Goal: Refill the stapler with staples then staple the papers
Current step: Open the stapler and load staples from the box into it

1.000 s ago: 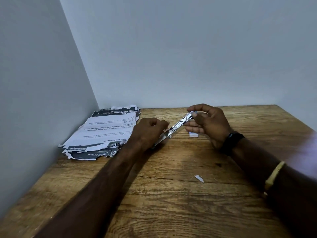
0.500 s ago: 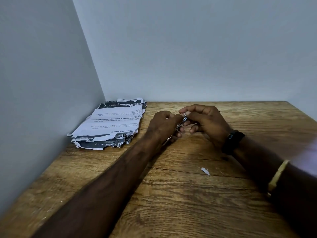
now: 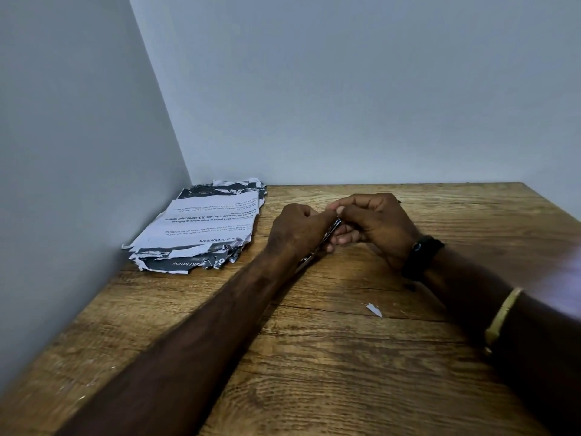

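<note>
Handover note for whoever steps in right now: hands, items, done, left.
Left hand: closed around the metal stapler, most of it hidden.
Right hand: fingertips pinched at the stapler's upper end; cannot tell if staples are in.
Papers: torn stack in the table's far left corner, untouched, apart from both hands.
Paper scrap lies loose near the right forearm.
Done: nothing confirmed.
Left: finish loading, close the stapler, staple the papers.

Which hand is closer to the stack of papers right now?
Left. The left hand sits just right of the stack of papers, apart from it; the right hand is farther right.
</note>
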